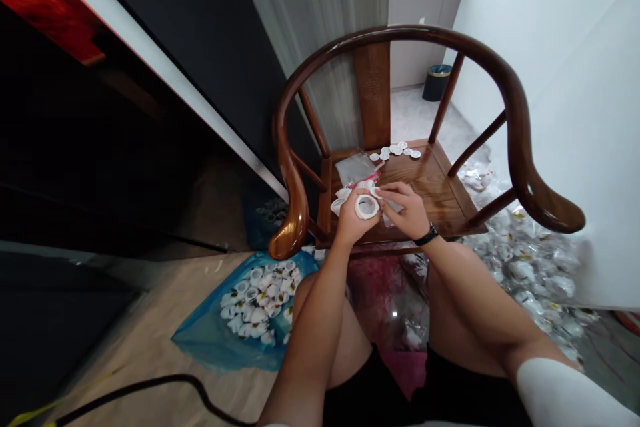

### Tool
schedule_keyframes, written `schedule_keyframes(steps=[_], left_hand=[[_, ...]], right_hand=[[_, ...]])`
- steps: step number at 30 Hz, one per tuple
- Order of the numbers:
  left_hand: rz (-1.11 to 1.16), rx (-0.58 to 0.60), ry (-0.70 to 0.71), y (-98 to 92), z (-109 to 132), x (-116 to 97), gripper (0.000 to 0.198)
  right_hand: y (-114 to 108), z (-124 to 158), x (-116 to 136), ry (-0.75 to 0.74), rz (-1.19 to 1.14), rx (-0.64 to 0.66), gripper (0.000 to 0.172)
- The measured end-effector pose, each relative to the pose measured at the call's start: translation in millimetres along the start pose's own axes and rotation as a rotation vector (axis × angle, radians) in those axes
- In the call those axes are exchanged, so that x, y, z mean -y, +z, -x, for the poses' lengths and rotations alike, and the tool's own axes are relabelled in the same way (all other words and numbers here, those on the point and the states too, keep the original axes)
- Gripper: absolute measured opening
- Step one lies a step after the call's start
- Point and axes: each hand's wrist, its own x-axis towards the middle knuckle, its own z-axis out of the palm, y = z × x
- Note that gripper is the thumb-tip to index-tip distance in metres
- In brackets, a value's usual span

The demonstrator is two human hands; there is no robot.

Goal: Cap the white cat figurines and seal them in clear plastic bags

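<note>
My left hand is closed around a hollow white piece with a round opening facing up. My right hand, wearing a dark wristband, meets it from the right with thumb and fingers drawn together. What those fingertips pinch is too small to make out. More white pieces lie on the chair seat just beyond my left hand. Behind them rests a clear plastic bag with a pink strip. Several round white discs are spread along the back of the seat.
The wooden chair's curved armrest surrounds the seat. On the floor at left, a blue plastic bag holds many white pieces. A heap of clear-wrapped pieces lies at right by the wall. A dark bin stands behind.
</note>
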Motion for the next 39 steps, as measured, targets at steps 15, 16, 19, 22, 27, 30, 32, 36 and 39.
schedule_keyframes(steps=[15,16,19,22,27,30,32,36,39], left_hand=[[0.024,0.098,0.001,-7.5,-0.3,6.5,0.050],[0.019,0.102,0.005,-8.0,-0.3,6.9,0.050],[0.028,0.114,0.031,-9.7,-0.3,7.6,0.051],[0.057,0.134,0.074,-11.7,-0.2,6.7,0.051],[0.047,0.164,0.064,-13.7,-0.5,2.7,0.049],[0.053,0.141,0.034,-15.4,-1.4,1.9,0.052],[0.073,0.118,0.038,-16.8,-1.8,2.2,0.053],[0.054,0.043,0.058,-17.2,-0.4,2.6,0.050],[-0.041,-0.058,0.020,-14.8,2.5,1.6,0.047]], right_hand=[[-0.1,-4.5,-1.2,-0.295,-0.038,0.259,0.039],[-0.1,-5.0,-1.7,-0.293,-0.050,0.263,0.039],[-1.5,-7.2,-2.5,-0.301,-0.063,0.280,0.039],[-3.8,-9.9,-2.2,-0.350,-0.055,0.291,0.038],[-5.7,-11.9,1.3,-0.404,-0.032,0.297,0.038],[-5.6,-12.1,4.5,-0.411,0.027,0.325,0.043],[-5.3,-12.6,6.8,-0.421,0.058,0.343,0.048],[-3.2,-12.9,13.4,-0.430,0.128,0.363,0.053],[0.6,-10.3,19.5,-0.403,0.208,0.385,0.051]])
